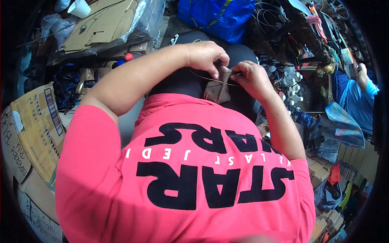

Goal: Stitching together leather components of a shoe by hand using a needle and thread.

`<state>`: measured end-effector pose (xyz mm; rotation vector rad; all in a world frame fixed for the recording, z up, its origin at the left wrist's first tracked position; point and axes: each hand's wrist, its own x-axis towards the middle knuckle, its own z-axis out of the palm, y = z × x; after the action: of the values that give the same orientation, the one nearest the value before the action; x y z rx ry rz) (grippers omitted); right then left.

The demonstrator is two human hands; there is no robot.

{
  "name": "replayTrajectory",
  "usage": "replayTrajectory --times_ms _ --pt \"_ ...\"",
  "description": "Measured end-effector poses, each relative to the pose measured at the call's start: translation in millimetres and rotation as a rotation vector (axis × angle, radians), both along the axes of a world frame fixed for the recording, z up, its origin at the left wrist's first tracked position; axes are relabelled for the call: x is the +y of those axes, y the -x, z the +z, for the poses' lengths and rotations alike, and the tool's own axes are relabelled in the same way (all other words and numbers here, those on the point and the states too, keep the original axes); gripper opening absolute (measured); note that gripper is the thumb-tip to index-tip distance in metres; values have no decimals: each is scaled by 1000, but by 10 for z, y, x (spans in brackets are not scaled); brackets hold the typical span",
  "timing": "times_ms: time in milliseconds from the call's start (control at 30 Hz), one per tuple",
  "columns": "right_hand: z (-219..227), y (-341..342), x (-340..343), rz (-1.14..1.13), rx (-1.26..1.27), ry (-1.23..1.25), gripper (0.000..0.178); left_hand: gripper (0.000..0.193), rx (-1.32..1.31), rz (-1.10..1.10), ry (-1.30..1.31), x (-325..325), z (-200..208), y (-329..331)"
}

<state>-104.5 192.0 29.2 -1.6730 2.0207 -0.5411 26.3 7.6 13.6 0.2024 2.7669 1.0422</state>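
Observation:
Over my lap, a small stitched piece of brown leather (218,90) is held between my two hands, its seam folded upward. My left hand (207,57) pinches its upper edge, thumb and fingers closed on the fold. From the other side my right hand (252,79) grips the leather's right edge with bent fingers. A thin dark tip shows at these fingers, too small to name. Pale thread (199,74) loops out left of the leather, and another length runs beneath my right fingers. My dark-clad knees (243,54) are under the work.
Flattened cardboard (101,28) lies at the far left, near a white cup (79,8). A blue bag (214,18) stands ahead. Several small white bottles (289,79) crowd the right, beyond them a person in a blue shirt (358,101). Cardboard boxes (38,129) stand at left.

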Motion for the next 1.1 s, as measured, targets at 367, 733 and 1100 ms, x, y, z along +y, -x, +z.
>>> replayTrajectory --times_ms 367,733,1100 --pt "164 -25 421 -133 -111 110 46 35 -68 103 -364 -73 -205 61" --pt "47 -222 429 -316 -10 181 11 35 -76 120 -342 -41 -204 37" --pt "103 -206 352 -210 -53 108 12 34 -54 124 -315 -33 -199 33"
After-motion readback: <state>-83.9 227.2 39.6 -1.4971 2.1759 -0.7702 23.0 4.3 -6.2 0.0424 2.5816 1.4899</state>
